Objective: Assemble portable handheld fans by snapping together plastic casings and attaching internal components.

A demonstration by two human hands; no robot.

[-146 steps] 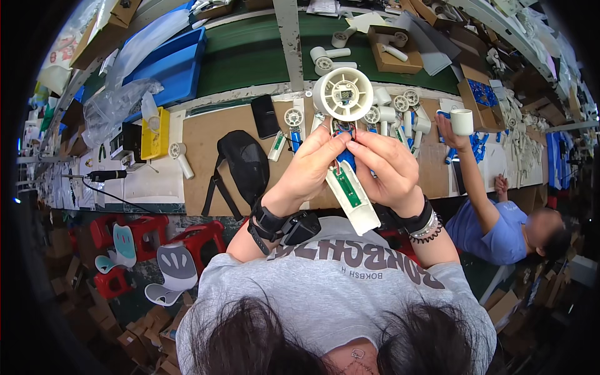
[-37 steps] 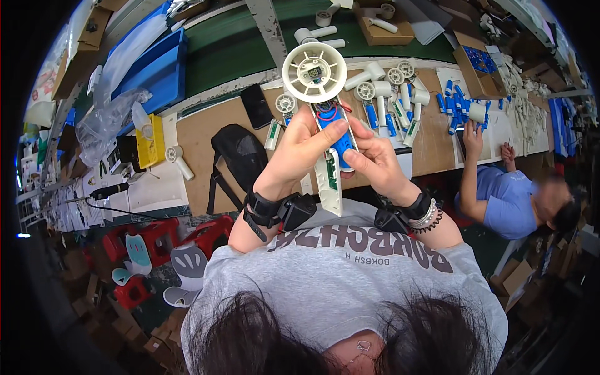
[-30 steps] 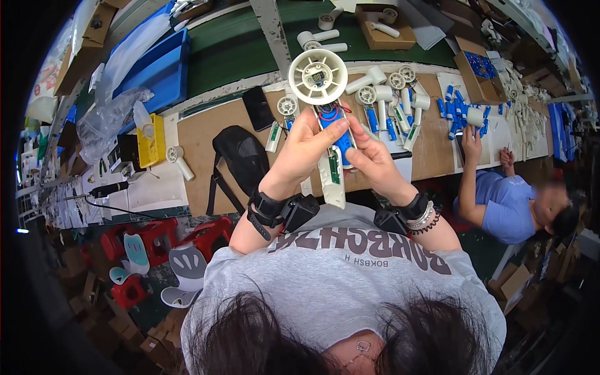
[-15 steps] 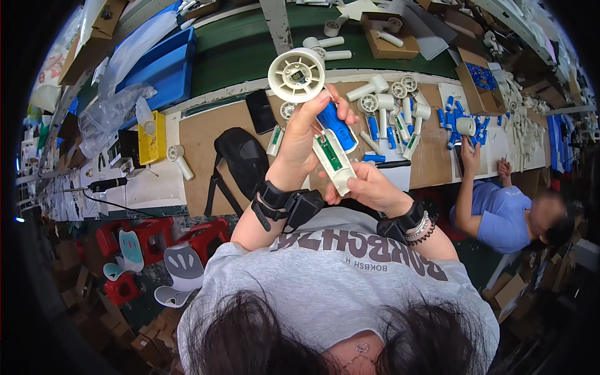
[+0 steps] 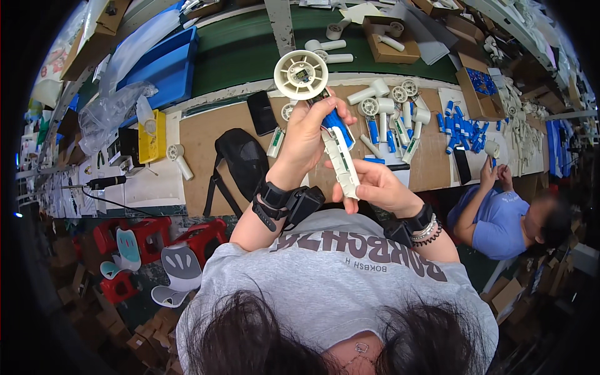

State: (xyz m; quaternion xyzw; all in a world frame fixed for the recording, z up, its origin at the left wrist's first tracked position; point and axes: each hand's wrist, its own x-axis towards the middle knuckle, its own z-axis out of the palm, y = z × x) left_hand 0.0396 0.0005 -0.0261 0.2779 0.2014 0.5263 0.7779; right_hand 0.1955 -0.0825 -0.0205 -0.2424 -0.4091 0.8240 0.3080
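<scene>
My left hand (image 5: pixel 301 139) is closed round a white handheld fan body, its round spoked head (image 5: pixel 300 75) pointing away from me. A blue cylindrical battery (image 5: pixel 336 127) lies in the fan's open handle, partly behind my fingers. My right hand (image 5: pixel 382 189) pinches the lower end of the white handle cover (image 5: pixel 341 167) between thumb and fingers. That cover stands tilted and nearly edge-on, so only a sliver of its green circuit board shows. Its upper end is beside the battery, close to my left fingers; whether they touch I cannot tell.
White fan parts (image 5: pixel 384 107) and batteries lie right of my hands. Left are a black pouch (image 5: pixel 240 156), a phone (image 5: pixel 260 112), a yellow bin (image 5: pixel 152 139) and an electric screwdriver (image 5: pixel 106 183). At the right a co-worker (image 5: pixel 500 219) handles a fan part near a battery pile (image 5: pixel 461 130).
The handle cover has turned from showing its green board to nearly edge-on, its lower end shifting slightly right. The fan head tipped a little. The co-worker's hands moved right and nearer with a fan part.
</scene>
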